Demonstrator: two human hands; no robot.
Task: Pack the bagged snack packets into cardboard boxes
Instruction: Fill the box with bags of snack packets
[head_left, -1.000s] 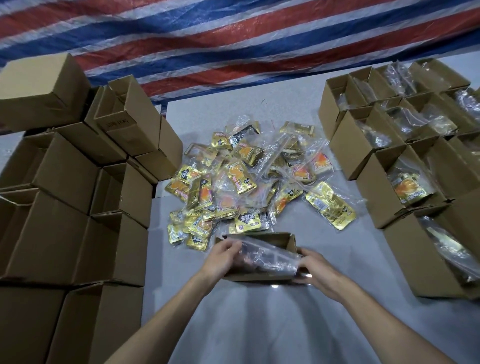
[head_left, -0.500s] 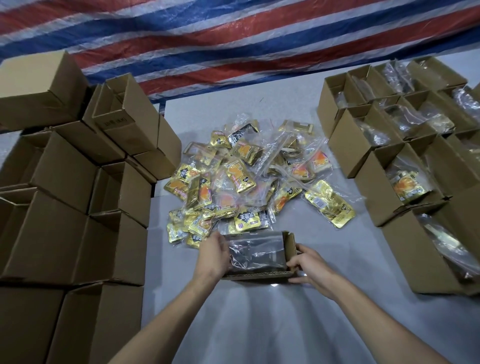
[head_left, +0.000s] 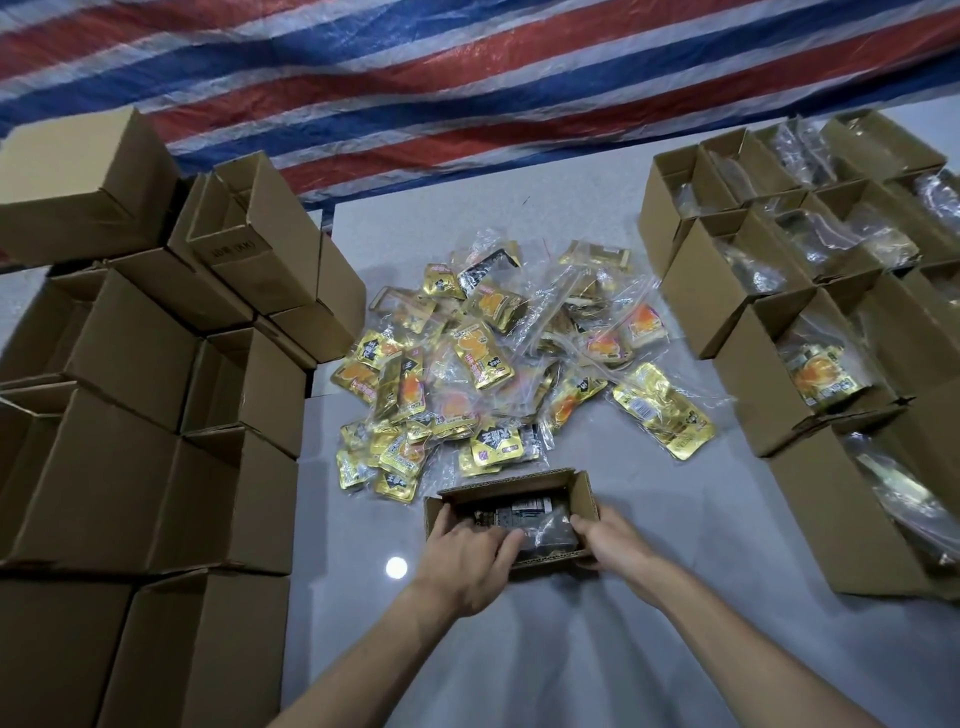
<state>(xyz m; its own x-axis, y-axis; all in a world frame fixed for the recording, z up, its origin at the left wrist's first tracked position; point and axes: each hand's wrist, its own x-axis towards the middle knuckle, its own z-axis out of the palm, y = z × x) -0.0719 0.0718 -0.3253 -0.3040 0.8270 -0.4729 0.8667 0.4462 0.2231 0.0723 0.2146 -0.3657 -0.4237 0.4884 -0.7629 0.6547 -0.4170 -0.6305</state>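
A small open cardboard box (head_left: 582, 491) stands on the grey table in front of me. Inside it lies a clear bag of snack packets (head_left: 537, 522). My left hand (head_left: 467, 558) reaches into the box from the near left, fingers flat on the bag. My right hand (head_left: 610, 543) grips the box's near right corner, thumb inside the rim. Just behind the box spreads a heap of clear bags with gold and orange snack packets (head_left: 483, 374).
Stacked empty cardboard boxes (head_left: 156, 415) fill the left side. Rows of open boxes holding bagged packets (head_left: 810, 338) line the right. A red, white and blue striped tarp (head_left: 467, 78) hangs behind. Bare grey table (head_left: 675, 649) lies near me.
The bag went from sticking out above the box to lying down inside it. My left hand moved in over the bag, and my right hand shifted onto the box's near right corner.
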